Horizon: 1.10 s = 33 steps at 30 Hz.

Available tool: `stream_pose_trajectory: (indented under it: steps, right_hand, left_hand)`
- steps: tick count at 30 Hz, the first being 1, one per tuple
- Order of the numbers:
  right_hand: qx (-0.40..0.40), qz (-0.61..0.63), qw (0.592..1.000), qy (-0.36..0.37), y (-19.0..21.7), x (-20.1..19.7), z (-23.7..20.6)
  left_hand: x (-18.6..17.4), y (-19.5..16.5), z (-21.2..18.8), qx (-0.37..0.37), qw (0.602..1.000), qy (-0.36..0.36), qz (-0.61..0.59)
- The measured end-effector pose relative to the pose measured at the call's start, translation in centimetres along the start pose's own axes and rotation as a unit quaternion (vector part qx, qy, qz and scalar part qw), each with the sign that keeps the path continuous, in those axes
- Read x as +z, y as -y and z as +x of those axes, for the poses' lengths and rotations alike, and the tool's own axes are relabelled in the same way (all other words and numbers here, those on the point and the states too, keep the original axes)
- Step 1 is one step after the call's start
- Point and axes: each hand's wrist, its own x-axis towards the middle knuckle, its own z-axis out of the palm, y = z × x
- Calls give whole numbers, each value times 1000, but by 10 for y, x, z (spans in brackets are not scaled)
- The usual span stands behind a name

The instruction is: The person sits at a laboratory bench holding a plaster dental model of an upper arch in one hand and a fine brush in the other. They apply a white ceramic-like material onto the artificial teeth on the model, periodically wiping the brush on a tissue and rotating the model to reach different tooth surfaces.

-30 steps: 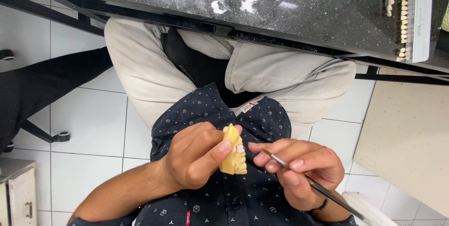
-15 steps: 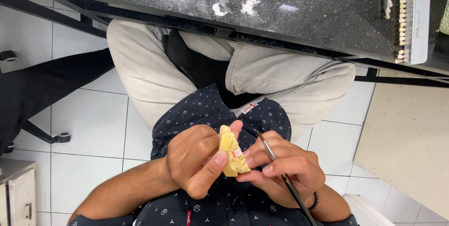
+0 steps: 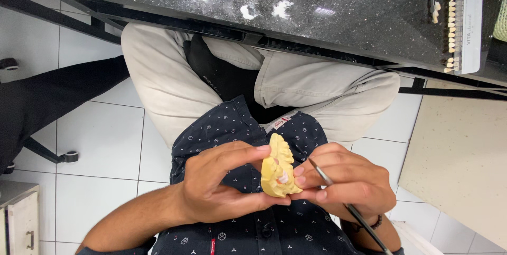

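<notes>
Head view, looking down over the lap. Yellow dental cast (image 3: 275, 168) low in the frame, just right of centre, pinched in the left hand (image 3: 219, 183): fingertips over the top edge, thumb under the base, turned on edge, likely to keep the pink wax and small teeth facing the tool. Right hand (image 3: 348, 181) pressed against the cast's right side, fingers steadying it while gripping a thin metal tool (image 3: 351, 210) pencil-style, shaft slanting off toward the lower right. Black counter (image 3: 317, 1) across the top; strip of sample teeth (image 3: 462, 28) at upper right, well apart from both hands.
</notes>
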Motion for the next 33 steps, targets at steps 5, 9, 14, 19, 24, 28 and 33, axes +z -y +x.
stream_pose_trajectory:
  steps: [5, 9, 14, 19, 24, 28, 33]
  right_hand:
    - [56, 89, 991, -79, 4, -3, -10]
    - [90, 221, 964, -118, 7, -4, -17]
    - [115, 105, 984, -87, 9, -6, -12]
    - [184, 138, 966, -117, 13, 2, -7]
    - [198, 130, 967, -95, 14, -1, -5]
    - [209, 138, 963, -103, 14, -1, -5]
    - [229, 165, 954, -106, 13, -2, -4]
  left_hand:
    - [1, -2, -4, 14, 997, -48, 63]
    - [4, -2, -4, 25, 995, -61, 79]
    - [6, -1, -4, 23, 992, -71, 102]
    - [5, -1, -3, 20, 995, -54, 84]
    - [5, -2, -2, 15, 995, -53, 83]
    - [4, -2, -4, 3, 997, -45, 62]
    - [4, -1, -4, 2, 998, -45, 52]
